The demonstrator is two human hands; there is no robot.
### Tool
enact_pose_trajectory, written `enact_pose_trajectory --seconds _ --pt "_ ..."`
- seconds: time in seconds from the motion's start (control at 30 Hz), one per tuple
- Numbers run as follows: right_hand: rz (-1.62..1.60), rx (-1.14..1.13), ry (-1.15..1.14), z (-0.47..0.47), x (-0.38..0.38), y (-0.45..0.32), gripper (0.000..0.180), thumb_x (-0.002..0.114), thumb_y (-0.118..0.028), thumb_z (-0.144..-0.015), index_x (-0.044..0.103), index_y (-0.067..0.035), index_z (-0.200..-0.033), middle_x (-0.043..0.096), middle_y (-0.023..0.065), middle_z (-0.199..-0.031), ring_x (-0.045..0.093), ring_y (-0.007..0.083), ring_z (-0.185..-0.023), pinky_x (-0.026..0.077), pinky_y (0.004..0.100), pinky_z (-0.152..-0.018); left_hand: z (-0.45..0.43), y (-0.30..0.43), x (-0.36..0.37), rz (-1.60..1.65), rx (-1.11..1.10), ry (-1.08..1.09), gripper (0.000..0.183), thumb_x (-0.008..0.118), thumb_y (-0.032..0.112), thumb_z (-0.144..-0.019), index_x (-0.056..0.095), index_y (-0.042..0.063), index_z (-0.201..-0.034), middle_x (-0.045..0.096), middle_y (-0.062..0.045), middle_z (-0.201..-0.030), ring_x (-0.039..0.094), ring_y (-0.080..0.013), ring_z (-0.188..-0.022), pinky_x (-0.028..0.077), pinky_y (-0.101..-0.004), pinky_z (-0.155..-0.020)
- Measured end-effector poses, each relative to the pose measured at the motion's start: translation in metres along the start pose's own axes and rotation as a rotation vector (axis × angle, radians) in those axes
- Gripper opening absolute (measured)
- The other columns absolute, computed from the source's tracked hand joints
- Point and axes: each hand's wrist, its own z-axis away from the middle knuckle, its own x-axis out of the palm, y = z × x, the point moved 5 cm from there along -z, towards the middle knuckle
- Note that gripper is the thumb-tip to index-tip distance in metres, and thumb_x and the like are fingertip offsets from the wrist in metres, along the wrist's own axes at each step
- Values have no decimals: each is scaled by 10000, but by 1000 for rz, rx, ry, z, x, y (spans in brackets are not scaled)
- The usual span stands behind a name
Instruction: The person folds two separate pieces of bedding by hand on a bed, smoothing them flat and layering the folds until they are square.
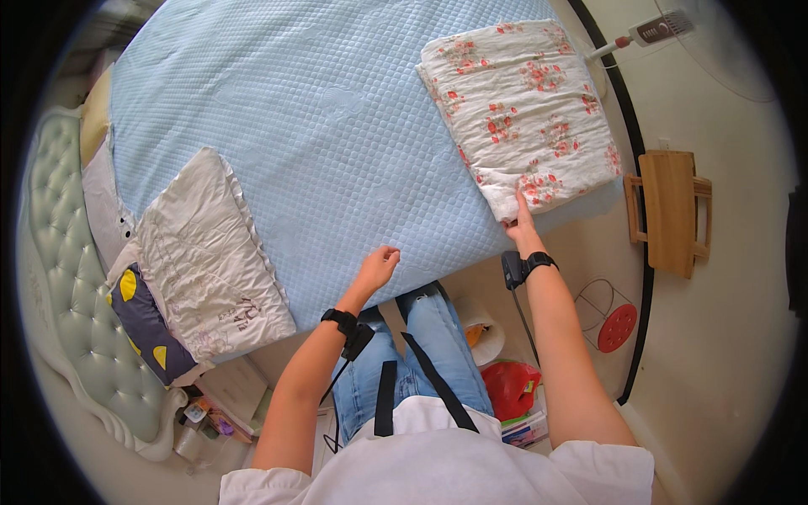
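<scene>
My right hand (522, 222) grips the near corner of a folded quilt (533, 129), white with red flower sprays. Its thumb lies on top and the other fingers are tucked underneath, mostly hidden. The quilt rests near the foot of a bed on a light blue quilted mattress cover (341, 145). My left hand (380, 264) hovers over or rests on the cover near the bed's front edge. Its fingers are curled in, with nothing visible in them.
At the left are a white pillow (208, 265), a dark pillow with yellow shapes (148, 322) and a tufted headboard (82, 252). A wooden folding stool (672, 211), a red round stool (617, 328), a fan (659, 30) and a white bin (489, 341) stand around the bed.
</scene>
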Motion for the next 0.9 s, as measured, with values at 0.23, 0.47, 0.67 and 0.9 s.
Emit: enact_pose_trajectory --seconds 0.23,0.47,0.67,0.9 --pt "-118 -101 -387 72 46 -44 325 477 -288 -698 483 -62 -931 526 21 -852 504 140 -723 407 257 -570 22 -16 6 134 -95 -58 332 420 278 -772 480 2 -946 545 -90 -841 525 -139 -719 405 -246 -629" --pt "52 82 -690 191 107 45 373 384 -301 -769 418 -39 -1031 491 62 -967 479 160 -853 394 281 -708 46 26 -16 875 -90 -154 475 409 415 -765 417 18 -1026 503 -77 -919 490 -130 -764 393 -242 -641" --pt "297 317 -747 266 110 207 446 356 -333 -793 308 -53 -1137 416 58 -1095 406 181 -988 316 305 -840 86 20 -97 1404 95 -188 582 465 448 -722 321 47 -1119 448 -85 -1046 458 -155 -920 377 -271 -761" --pt "1720 446 -665 328 127 269 460 429 -422 -742 480 -34 -984 490 117 -987 486 196 -881 379 283 -744 154 -111 -139 1358 -235 21 354 495 153 -677 444 -38 -971 539 -117 -846 539 -187 -731 437 -279 -630"
